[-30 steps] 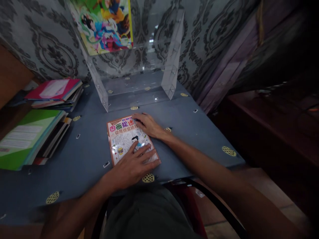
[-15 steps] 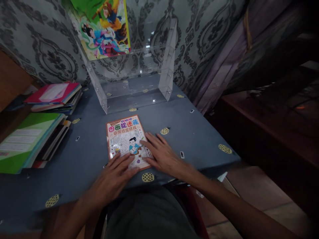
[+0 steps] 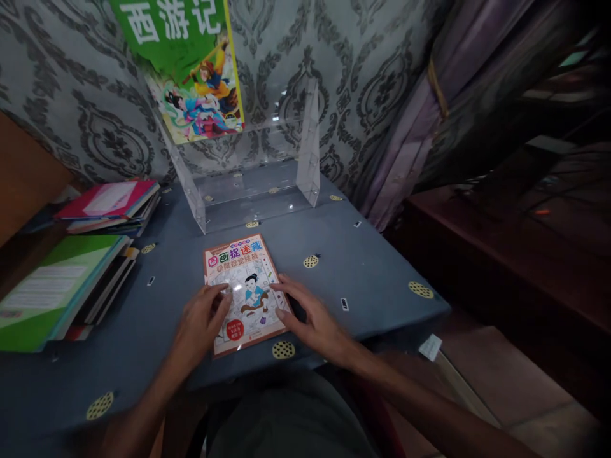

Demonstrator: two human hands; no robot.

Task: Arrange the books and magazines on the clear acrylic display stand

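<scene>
A picture-puzzle book (image 3: 255, 296) with an orange border and a cartoon figure on its cover lies face up on the table. My left hand (image 3: 200, 321) is at its left edge, fingers curved, with thumb and index finger apart over the cover. At the right edge is my right hand (image 3: 315, 321), its index finger and thumb spread and reaching onto the cover. The other fingers of both hands are partly hidden. The book appears to lie flat between the hands.
A clear acrylic stand (image 3: 309, 149) holds a green illustrated book (image 3: 205, 76) at the back of the table (image 3: 372, 280). Two stacks, one topped by a pink book (image 3: 107, 198) and one by a green book (image 3: 57, 273), are at the left. A purple curtain (image 3: 405, 152) hangs at right.
Both hands lay flatter across the cover before. The left hand has drawn back to the left edge, baring the lower cover, and the right fingers have bent at the right edge. The view has tilted up.
</scene>
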